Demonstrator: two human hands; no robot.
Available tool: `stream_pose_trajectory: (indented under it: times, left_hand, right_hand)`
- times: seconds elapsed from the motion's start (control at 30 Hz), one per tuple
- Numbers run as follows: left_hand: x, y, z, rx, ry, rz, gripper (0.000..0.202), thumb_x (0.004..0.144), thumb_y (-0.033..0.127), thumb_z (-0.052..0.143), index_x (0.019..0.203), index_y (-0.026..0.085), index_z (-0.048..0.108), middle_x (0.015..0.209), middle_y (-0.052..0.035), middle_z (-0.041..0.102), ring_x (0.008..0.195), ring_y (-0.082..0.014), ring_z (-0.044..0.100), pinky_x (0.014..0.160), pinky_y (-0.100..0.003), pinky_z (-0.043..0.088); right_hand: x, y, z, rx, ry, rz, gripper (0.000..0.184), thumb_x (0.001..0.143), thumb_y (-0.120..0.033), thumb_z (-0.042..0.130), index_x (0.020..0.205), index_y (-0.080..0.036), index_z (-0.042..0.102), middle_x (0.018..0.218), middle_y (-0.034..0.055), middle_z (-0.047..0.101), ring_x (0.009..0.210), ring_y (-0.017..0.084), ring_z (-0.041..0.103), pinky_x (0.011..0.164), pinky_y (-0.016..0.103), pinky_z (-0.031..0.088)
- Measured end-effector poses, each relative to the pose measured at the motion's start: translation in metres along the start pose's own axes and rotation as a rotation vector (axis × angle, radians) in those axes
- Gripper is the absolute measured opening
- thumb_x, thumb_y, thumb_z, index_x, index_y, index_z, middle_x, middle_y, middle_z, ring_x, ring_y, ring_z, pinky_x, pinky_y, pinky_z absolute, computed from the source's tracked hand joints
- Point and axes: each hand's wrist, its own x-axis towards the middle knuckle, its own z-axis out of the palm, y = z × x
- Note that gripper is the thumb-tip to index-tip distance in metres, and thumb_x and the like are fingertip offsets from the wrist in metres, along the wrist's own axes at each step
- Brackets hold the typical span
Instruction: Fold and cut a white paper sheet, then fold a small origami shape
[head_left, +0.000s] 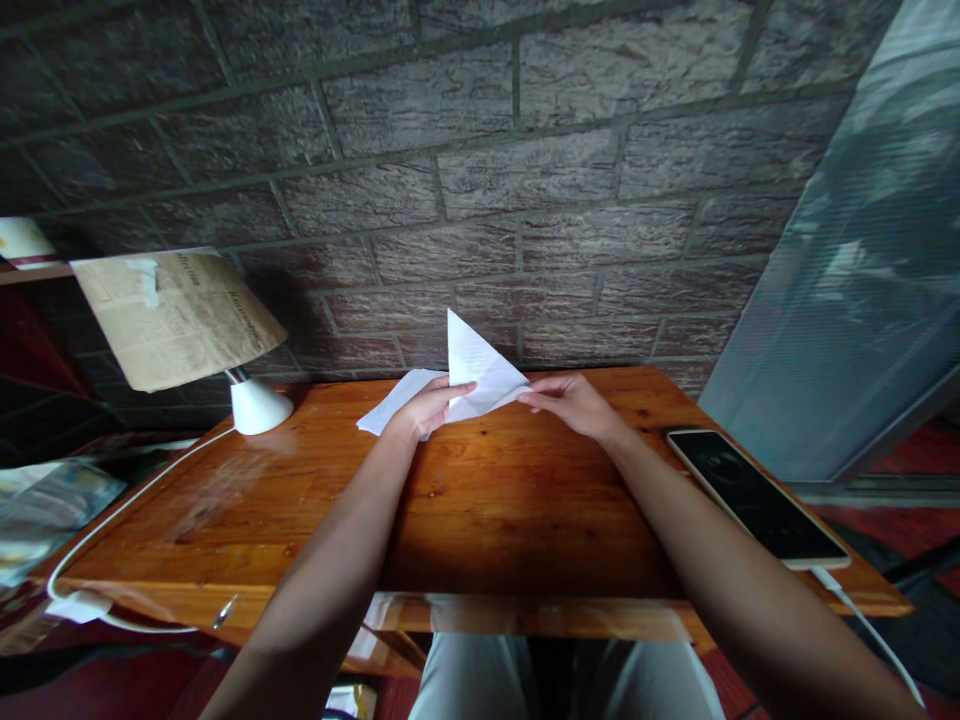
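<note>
A white sheet of paper, partly folded with one triangular corner standing up, lies near the far edge of a wooden table. My left hand rests on the paper's left part, thumb and fingers closed on it. My right hand pinches the paper's right edge between thumb and fingers. Both forearms reach across the table towards the brick wall.
A dark phone with a white cable lies on the table's right side. A white lamp base with a paper shade stands at the back left; its white cord runs along the left edge. A grey panel leans at right.
</note>
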Motion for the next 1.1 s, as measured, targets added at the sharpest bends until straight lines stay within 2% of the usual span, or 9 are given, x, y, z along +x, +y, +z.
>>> stream_pose_trajectory:
  times: [0.17, 0.37, 0.5, 0.63, 0.73, 0.8, 0.87, 1.0, 1.1]
  left_hand:
    - [0.001, 0.001, -0.004, -0.029, 0.036, 0.001, 0.023, 0.072, 0.009, 0.078, 0.094, 0.013, 0.071, 0.103, -0.0146, 0.074, 0.083, -0.0245, 0.075, 0.061, -0.023, 0.058]
    - [0.001, -0.001, -0.001, -0.043, -0.003, 0.006, 0.022, 0.082, 0.003, 0.061, 0.102, 0.01, 0.068, 0.113, -0.0191, 0.071, 0.091, -0.0279, 0.074, 0.065, -0.026, 0.06]
    - [0.004, -0.001, 0.002, -0.101, 0.001, 0.072, 0.022, 0.085, 0.007, 0.058, 0.105, 0.011, 0.067, 0.112, -0.0168, 0.072, 0.101, -0.0266, 0.071, 0.081, -0.033, 0.06]
    - [0.008, -0.002, 0.004, -0.144, 0.081, 0.107, 0.019, 0.086, 0.008, 0.059, 0.103, 0.011, 0.068, 0.102, -0.0129, 0.075, 0.093, -0.021, 0.073, 0.093, -0.037, 0.056]
    - [0.01, -0.002, 0.007, -0.188, 0.112, 0.122, 0.018, 0.089, 0.021, 0.061, 0.103, 0.013, 0.068, 0.1, -0.0118, 0.075, 0.094, -0.0206, 0.072, 0.098, -0.04, 0.053]
    - [0.01, -0.003, 0.01, -0.229, 0.083, 0.123, 0.029, 0.089, 0.038, 0.062, 0.105, 0.014, 0.068, 0.103, -0.0126, 0.074, 0.1, -0.023, 0.07, 0.101, -0.042, 0.051]
    - [0.009, -0.005, 0.014, -0.243, 0.025, 0.137, 0.036, 0.085, 0.045, 0.067, 0.106, 0.016, 0.067, 0.105, -0.0125, 0.073, 0.105, -0.0249, 0.069, 0.103, -0.044, 0.049]
    - [0.007, -0.014, 0.022, -0.134, -0.046, 0.185, 0.027, 0.069, 0.019, 0.083, 0.092, 0.012, 0.07, 0.096, -0.0104, 0.075, 0.1, -0.0241, 0.071, 0.104, -0.044, 0.048]
    - [0.008, -0.019, 0.026, -0.066, -0.037, 0.178, 0.024, 0.067, 0.019, 0.084, 0.085, 0.008, 0.071, 0.093, -0.0127, 0.075, 0.097, -0.0243, 0.071, 0.101, -0.041, 0.05]
  right_hand:
    - [0.002, 0.0, 0.004, -0.009, 0.154, -0.06, 0.039, 0.074, -0.054, 0.073, 0.086, -0.016, 0.076, 0.086, 0.005, 0.075, 0.071, 0.015, 0.063, 0.074, 0.03, 0.051]
    - [0.007, 0.009, 0.013, 0.207, 0.346, -0.015, 0.044, 0.065, -0.057, 0.078, 0.078, -0.016, 0.071, 0.074, 0.0043, 0.073, 0.069, 0.015, 0.067, 0.071, 0.029, 0.056]
    - [0.008, 0.011, 0.014, 0.294, 0.432, 0.014, 0.038, 0.065, -0.046, 0.083, 0.082, -0.016, 0.069, 0.067, 0.001, 0.071, 0.06, 0.012, 0.067, 0.063, 0.024, 0.056]
    - [0.008, 0.009, 0.016, 0.35, 0.464, 0.076, 0.024, 0.075, -0.03, 0.078, 0.091, -0.016, 0.067, 0.068, 0.0017, 0.073, 0.063, 0.014, 0.071, 0.061, 0.022, 0.057]
    - [0.008, 0.008, 0.019, 0.373, 0.502, 0.125, 0.011, 0.08, -0.019, 0.073, 0.086, -0.015, 0.066, 0.066, 0.0015, 0.072, 0.064, 0.014, 0.072, 0.06, 0.02, 0.057]
    - [0.008, 0.008, 0.021, 0.371, 0.511, 0.141, 0.007, 0.082, -0.016, 0.071, 0.082, -0.015, 0.064, 0.065, 0.0015, 0.072, 0.062, 0.013, 0.072, 0.06, 0.019, 0.057]
    - [0.007, 0.008, 0.022, 0.359, 0.507, 0.147, 0.006, 0.083, -0.014, 0.069, 0.082, -0.015, 0.063, 0.066, 0.002, 0.072, 0.061, 0.013, 0.072, 0.059, 0.019, 0.057]
    - [0.005, 0.007, 0.024, 0.338, 0.484, 0.146, 0.003, 0.087, -0.014, 0.064, 0.084, -0.015, 0.063, 0.072, 0.0043, 0.075, 0.064, 0.014, 0.073, 0.061, 0.02, 0.058]
    - [0.005, 0.006, 0.026, 0.336, 0.464, 0.155, 0.005, 0.089, -0.014, 0.06, 0.085, -0.015, 0.062, 0.077, 0.006, 0.076, 0.065, 0.013, 0.073, 0.061, 0.02, 0.058]
